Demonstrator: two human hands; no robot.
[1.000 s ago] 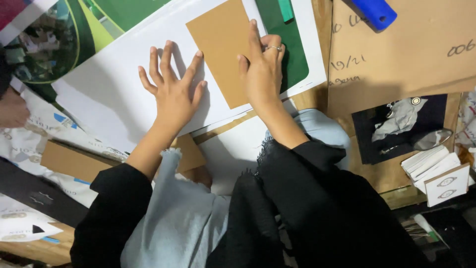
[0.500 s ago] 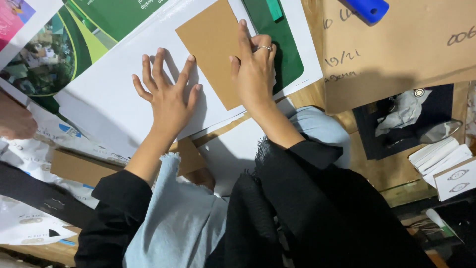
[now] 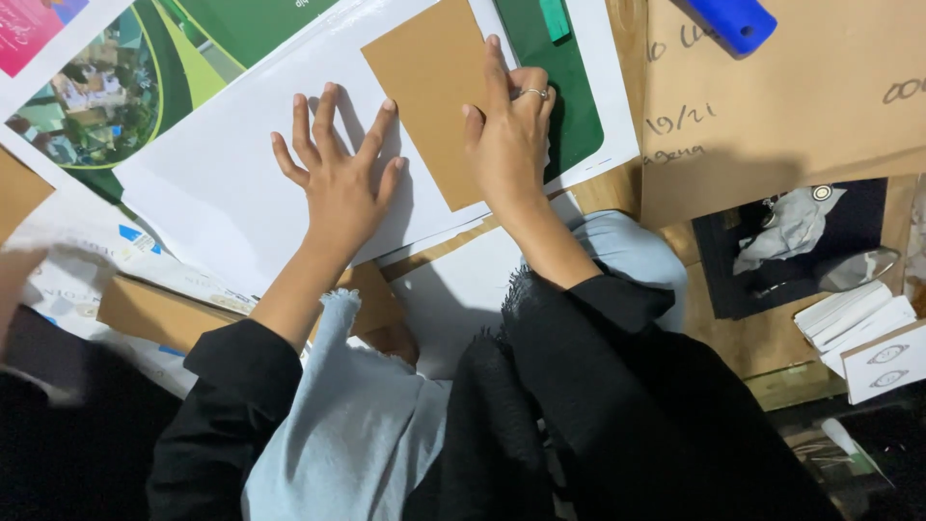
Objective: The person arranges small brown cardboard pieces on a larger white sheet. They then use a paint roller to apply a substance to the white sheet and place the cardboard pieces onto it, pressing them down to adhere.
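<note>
Both hands flatten paper on the white sheet (image 3: pixel 222 193).
Left hand (image 3: pixel 340 183), fingers splayed, presses beside the brown card (image 3: pixel 429 87); right hand (image 3: pixel 509 135) pins its edge, fingers extended. Keep pressure even.

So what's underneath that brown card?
The brown card lies on a white sheet, the right hand pressing its edge. What the card itself covers is hidden.

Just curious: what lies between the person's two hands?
In the head view, bare white sheet and the brown card's left part separate left hand from right hand.
</note>
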